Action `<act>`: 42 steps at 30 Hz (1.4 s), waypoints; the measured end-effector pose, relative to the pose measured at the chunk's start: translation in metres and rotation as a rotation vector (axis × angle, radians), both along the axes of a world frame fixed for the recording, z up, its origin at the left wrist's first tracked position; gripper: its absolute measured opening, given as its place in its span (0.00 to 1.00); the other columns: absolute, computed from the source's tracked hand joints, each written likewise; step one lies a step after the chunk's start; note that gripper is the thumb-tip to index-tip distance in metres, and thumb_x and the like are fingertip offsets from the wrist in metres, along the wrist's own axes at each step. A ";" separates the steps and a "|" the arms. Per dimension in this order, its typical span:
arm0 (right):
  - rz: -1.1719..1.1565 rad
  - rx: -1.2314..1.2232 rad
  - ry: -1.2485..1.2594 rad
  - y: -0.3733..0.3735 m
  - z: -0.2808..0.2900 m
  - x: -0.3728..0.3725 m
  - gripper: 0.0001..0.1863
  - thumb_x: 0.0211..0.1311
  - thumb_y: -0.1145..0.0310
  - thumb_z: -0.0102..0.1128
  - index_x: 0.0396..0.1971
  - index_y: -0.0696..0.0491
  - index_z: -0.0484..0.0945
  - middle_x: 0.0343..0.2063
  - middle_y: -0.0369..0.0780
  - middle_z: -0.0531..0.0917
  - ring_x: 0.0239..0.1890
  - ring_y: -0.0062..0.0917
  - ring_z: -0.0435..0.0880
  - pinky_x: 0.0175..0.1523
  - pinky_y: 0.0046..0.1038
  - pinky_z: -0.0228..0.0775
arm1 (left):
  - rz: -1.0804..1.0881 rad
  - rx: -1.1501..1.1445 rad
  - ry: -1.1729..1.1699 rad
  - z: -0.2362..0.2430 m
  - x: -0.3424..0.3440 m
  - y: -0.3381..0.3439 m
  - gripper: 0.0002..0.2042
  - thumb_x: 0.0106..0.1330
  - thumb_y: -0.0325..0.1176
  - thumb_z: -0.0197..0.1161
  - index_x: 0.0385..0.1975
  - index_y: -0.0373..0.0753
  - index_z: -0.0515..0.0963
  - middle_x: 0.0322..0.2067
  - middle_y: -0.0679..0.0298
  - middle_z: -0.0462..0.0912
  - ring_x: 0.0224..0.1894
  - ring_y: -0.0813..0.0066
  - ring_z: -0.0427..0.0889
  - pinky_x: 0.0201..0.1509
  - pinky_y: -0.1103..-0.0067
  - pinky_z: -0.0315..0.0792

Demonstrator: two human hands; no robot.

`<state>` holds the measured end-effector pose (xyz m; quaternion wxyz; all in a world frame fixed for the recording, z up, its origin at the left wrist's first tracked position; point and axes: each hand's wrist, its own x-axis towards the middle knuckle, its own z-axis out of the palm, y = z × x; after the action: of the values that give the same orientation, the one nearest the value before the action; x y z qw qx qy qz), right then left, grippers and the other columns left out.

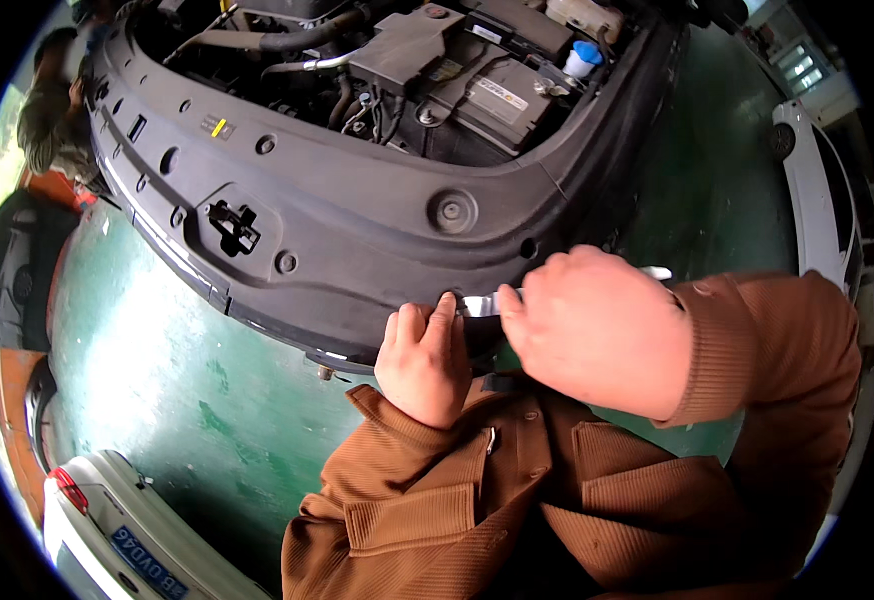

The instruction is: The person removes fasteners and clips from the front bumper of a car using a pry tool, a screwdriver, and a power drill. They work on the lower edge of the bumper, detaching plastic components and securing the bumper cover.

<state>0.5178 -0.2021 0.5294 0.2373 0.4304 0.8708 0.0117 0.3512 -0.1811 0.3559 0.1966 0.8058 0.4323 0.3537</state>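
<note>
The front of a car with its hood up shows a black plastic cover (352,230) along its front. My right hand (589,325) is closed on a silver metal tool (479,305), whose flat end lies on the cover near its front right edge and whose other end sticks out right of my knuckles. My left hand (423,355) is closed, with fingertips against the cover's edge beside the tool's flat end; what they pinch, if anything, is hidden. The engine bay with its battery (487,115) lies beyond the cover.
Another person (52,120) stands at the car's left side. A white car (107,530) is behind at lower left, another (812,190) at far right. Dark bumper-like parts (22,265) stand at the left edge. Green floor (157,330) shows around the car.
</note>
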 end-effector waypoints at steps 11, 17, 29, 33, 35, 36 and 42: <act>-0.012 0.032 0.100 -0.007 -0.013 0.008 0.11 0.55 0.66 0.61 0.31 0.59 0.82 0.20 0.38 0.82 0.27 0.28 0.84 0.31 0.30 0.72 | -0.020 -0.012 0.002 -0.005 0.003 0.000 0.12 0.63 0.25 0.65 0.47 0.37 0.83 0.32 0.57 0.79 0.35 0.59 0.80 0.40 0.70 0.76; 0.036 0.274 0.185 -0.020 -0.035 0.034 0.17 0.59 0.66 0.58 0.45 0.57 0.85 0.23 0.35 0.79 0.27 0.26 0.79 0.33 0.27 0.68 | -0.008 -0.018 -0.017 -0.001 0.002 -0.001 0.11 0.64 0.24 0.64 0.46 0.37 0.83 0.32 0.57 0.79 0.35 0.58 0.81 0.40 0.70 0.76; -0.005 0.342 0.133 -0.031 -0.048 0.037 0.19 0.58 0.66 0.58 0.49 0.51 0.85 0.23 0.34 0.76 0.27 0.26 0.78 0.34 0.26 0.68 | -0.006 -0.037 0.002 0.000 0.004 0.006 0.09 0.64 0.25 0.65 0.42 0.38 0.84 0.32 0.57 0.80 0.32 0.58 0.82 0.37 0.71 0.77; -0.032 0.331 0.159 -0.038 -0.048 0.037 0.14 0.60 0.65 0.59 0.40 0.57 0.85 0.24 0.37 0.81 0.29 0.26 0.81 0.33 0.26 0.69 | -0.018 -0.038 -0.014 0.000 0.003 0.007 0.08 0.64 0.25 0.65 0.42 0.38 0.84 0.32 0.57 0.80 0.32 0.59 0.82 0.37 0.71 0.77; -0.049 0.252 0.087 -0.031 -0.039 0.027 0.18 0.58 0.65 0.58 0.46 0.55 0.84 0.25 0.36 0.80 0.29 0.26 0.80 0.34 0.26 0.69 | -0.017 -0.034 0.001 0.001 0.003 0.007 0.08 0.64 0.25 0.65 0.42 0.38 0.84 0.32 0.58 0.80 0.32 0.59 0.82 0.37 0.71 0.77; -0.058 0.212 0.051 -0.027 -0.035 0.020 0.20 0.58 0.65 0.58 0.49 0.54 0.84 0.25 0.35 0.79 0.29 0.27 0.79 0.35 0.26 0.69 | -0.018 -0.033 0.008 0.002 0.003 0.007 0.08 0.64 0.25 0.65 0.42 0.38 0.84 0.32 0.58 0.80 0.32 0.59 0.82 0.37 0.71 0.77; -0.094 0.337 0.167 -0.040 -0.048 0.033 0.18 0.58 0.66 0.58 0.48 0.53 0.85 0.24 0.35 0.79 0.29 0.27 0.80 0.34 0.26 0.69 | -0.010 -0.016 -0.028 -0.001 0.002 0.006 0.08 0.64 0.25 0.66 0.41 0.38 0.85 0.31 0.59 0.80 0.31 0.61 0.82 0.36 0.72 0.76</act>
<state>0.5506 -0.2421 0.4815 0.0892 0.5036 0.8522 0.1104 0.3532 -0.1750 0.3553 0.2108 0.8012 0.4284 0.3608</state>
